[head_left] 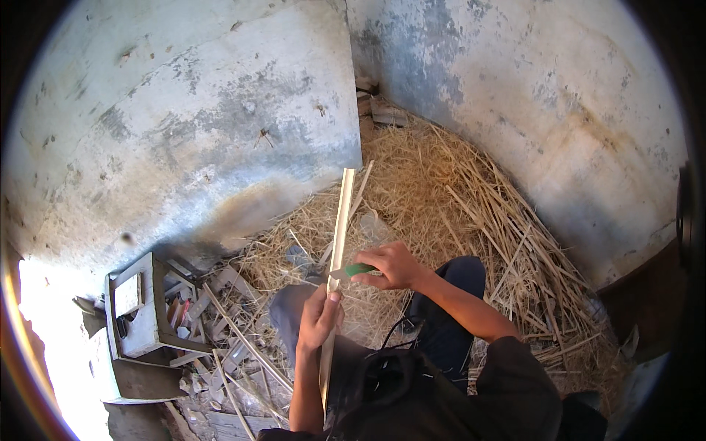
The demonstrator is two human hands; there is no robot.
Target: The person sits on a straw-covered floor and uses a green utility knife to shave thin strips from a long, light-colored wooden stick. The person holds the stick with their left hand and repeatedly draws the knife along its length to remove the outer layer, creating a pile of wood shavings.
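As we look down past a person's dark-clothed knees (457, 290), we see two bare hands and a long, pale, channelled strip (341, 228), which slants up between the knees, its far end pointing toward the whitish, stained wall (220, 95). The left hand (318, 320) grips the strip below its middle, thumb and fingers wrapped around it. The right hand (396, 266) is closed around a green-handled knife (359, 270), whose blade (338, 274) lies across the strip just above the left hand; we cannot tell whether it cuts in. Beyond, we find straw-coloured shavings (404, 173), with thin sticks (507, 235) heaped to the right and a battered box-like frame (151, 334) at the left
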